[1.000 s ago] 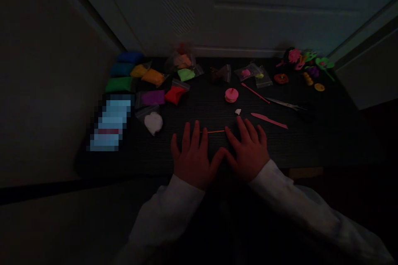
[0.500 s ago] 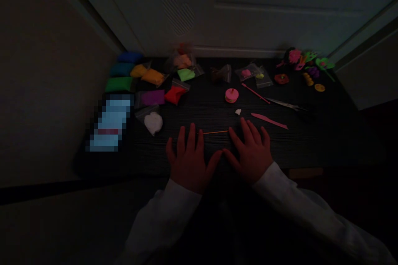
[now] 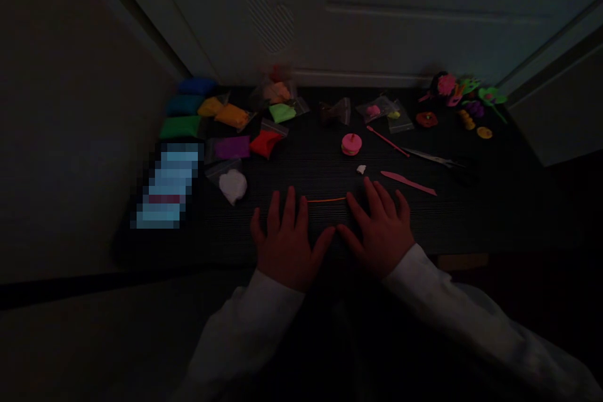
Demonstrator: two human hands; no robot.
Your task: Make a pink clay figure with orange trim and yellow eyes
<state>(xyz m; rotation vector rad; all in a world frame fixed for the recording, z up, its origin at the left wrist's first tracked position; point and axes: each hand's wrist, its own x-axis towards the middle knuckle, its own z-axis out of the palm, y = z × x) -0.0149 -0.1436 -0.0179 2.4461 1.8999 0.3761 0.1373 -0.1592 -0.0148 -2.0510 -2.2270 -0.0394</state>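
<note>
Between my two index fingers lies a thin orange strand of clay (image 3: 326,200) on the dark ribbed table top (image 3: 301,166). My left hand (image 3: 287,248) is flat with spread fingers, its index fingertip at the strand's left end. At the right end rests the index fingertip of my right hand (image 3: 380,235), also spread out palm down. The two thumbs point toward each other and nearly meet. Just beyond my right hand sits a small white clay bit (image 3: 361,169). Farther back stands a pink round clay piece (image 3: 351,144) with a layered, cake-like look.
A pink clay knife (image 3: 409,183), a thin pink tool (image 3: 387,141) and scissors (image 3: 436,159) lie right. Bagged clay, including white (image 3: 233,186), red (image 3: 266,144) and purple (image 3: 232,147), fills the left, near a lit phone (image 3: 167,185). Small clay figures (image 3: 446,85) stand back right.
My left hand has shifted very slightly left, and the orange strand shows a little more of a curve. My right hand stays nearly where it was.
</note>
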